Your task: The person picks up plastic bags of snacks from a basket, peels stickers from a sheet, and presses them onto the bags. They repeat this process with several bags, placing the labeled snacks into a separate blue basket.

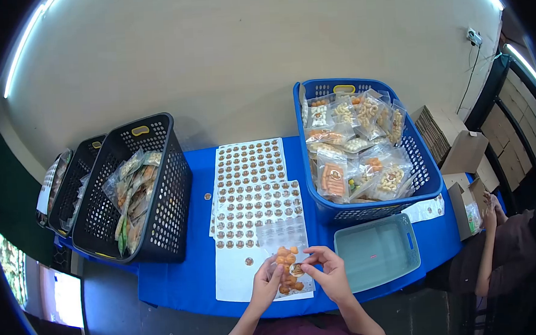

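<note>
A clear bag of round orange snacks (285, 259) lies over the sticker sheets at the table's front edge. My left hand (267, 283) holds the bag's left side, thumb on its front. My right hand (326, 273) pinches a round brown-and-white sticker (296, 270) at the bag's front; whether the sticker is fully stuck down cannot be made out. Beneath and behind the bag are white sheets with rows of round stickers (252, 162). One loose sticker (249, 261) sits on the bare lower part of a sheet, left of the bag.
A blue basket (367, 209) full of labelled snack bags stands right, behind a pale green tray (378, 252). Black baskets (173, 203) with bags stand left. One sticker (207, 196) lies on the blue cloth. At far right, another person's hands (493, 210) are near a cardboard box (464, 212).
</note>
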Demonstrator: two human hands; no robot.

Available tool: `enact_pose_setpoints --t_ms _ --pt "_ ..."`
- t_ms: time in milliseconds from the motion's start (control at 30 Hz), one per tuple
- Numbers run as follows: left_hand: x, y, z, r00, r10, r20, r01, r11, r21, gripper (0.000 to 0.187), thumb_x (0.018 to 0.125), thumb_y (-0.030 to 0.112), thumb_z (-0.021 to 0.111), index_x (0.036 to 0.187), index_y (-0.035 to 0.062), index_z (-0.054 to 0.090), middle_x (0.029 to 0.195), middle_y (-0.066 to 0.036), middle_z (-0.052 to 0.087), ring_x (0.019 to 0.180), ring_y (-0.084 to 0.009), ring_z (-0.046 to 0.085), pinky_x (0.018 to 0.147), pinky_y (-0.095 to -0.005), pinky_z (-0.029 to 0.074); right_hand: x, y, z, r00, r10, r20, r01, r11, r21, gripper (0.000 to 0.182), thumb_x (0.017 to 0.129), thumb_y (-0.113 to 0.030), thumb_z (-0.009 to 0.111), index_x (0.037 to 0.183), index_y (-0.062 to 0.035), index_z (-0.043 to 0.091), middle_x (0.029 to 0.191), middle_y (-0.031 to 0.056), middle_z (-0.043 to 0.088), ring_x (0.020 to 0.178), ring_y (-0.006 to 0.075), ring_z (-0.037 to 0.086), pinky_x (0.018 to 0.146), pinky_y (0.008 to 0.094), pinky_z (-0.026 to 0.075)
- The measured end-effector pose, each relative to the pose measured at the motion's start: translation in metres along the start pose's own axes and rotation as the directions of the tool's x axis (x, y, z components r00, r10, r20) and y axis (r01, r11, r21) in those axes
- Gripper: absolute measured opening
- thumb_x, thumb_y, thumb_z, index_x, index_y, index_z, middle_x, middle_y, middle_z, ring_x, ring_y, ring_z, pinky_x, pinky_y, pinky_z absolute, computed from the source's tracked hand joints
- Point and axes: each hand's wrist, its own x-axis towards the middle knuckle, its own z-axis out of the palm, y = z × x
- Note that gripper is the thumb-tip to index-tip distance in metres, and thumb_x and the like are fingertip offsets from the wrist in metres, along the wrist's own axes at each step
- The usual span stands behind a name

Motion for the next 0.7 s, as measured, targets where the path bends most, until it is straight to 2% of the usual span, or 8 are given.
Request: enact_pose_setpoints --t_ms 100,200,300,500,600,700 --pt "0.001 -0.003 0.001 0.999 0.042 0.031 -0.044 0.997 0.062 0.040 0.089 0.018 0.046 0.118 -0.0079 0.038 0.098 -0.011 0.056 0.084 -0.0107 0.055 0.073 -0.0217 0.045 -0.001 0.002 0.007 0.994 -0.068 -0.082 0.051 0.979 -0.197 0.025 0.073 -0.004 0.064 0.096 -0.0017 0.053 0.074 0.0040 0.061 0.072 0.0089 0.055 0.073 0.0248 0.040" --pt "0.001 -0.012 -0.001 0.999 0.049 0.012 -0.050 0.995 0.090 0.043 0.090 0.019 0.046 0.119 -0.0101 0.036 0.098 -0.012 0.056 0.087 -0.0113 0.055 0.075 -0.0223 0.045 -0.001 0.011 0.008 0.986 -0.080 -0.147 0.038 0.962 -0.270 0.027 0.071 -0.007 0.066 0.094 -0.0022 0.053 0.071 0.0034 0.062 0.070 0.0091 0.055 0.072 0.0245 0.040" --pt "-0.001 -0.010 -0.001 1.000 0.011 0.024 -0.013 0.998 0.055 0.044 0.090 0.019 0.046 0.119 -0.0116 0.035 0.100 -0.013 0.055 0.090 -0.0118 0.054 0.076 -0.0222 0.044 -0.002 0.016 0.008 0.984 -0.113 -0.137 0.063 0.944 -0.325 0.027 0.071 -0.009 0.067 0.092 -0.0021 0.052 0.070 0.0042 0.062 0.068 0.0099 0.055 0.071 0.0247 0.040" --pt "-0.002 -0.013 -0.006 1.000 -0.011 0.026 0.008 0.995 0.098 0.042 0.090 0.019 0.045 0.119 -0.0102 0.038 0.103 -0.013 0.054 0.092 -0.0111 0.053 0.077 -0.0226 0.044 0.001 0.018 0.009 0.989 -0.100 -0.110 0.065 0.956 -0.287 0.026 0.071 -0.008 0.067 0.091 -0.0010 0.052 0.070 0.0049 0.062 0.066 0.0097 0.056 0.068 0.0246 0.041" --pt "0.000 -0.018 -0.007 1.000 0.018 0.011 -0.019 0.994 0.103 0.040 0.091 0.019 0.044 0.118 -0.0090 0.039 0.104 -0.012 0.054 0.092 -0.0105 0.053 0.077 -0.0219 0.043 0.002 0.016 0.005 0.997 -0.054 -0.057 0.040 0.973 -0.225 0.028 0.072 0.000 0.064 0.094 0.0004 0.047 0.073 0.0055 0.060 0.071 0.0075 0.054 0.069 0.0208 0.041" --pt "0.001 -0.014 -0.005 1.000 0.011 0.026 -0.013 0.996 0.084 0.038 0.091 0.020 0.042 0.117 -0.0081 0.041 0.105 -0.011 0.054 0.094 -0.0110 0.052 0.079 -0.0223 0.042 0.002 0.012 0.002 0.989 -0.117 -0.093 0.091 0.965 -0.247 0.028 0.072 -0.001 0.064 0.093 0.0003 0.046 0.073 0.0055 0.060 0.071 0.0079 0.054 0.070 0.0213 0.040"
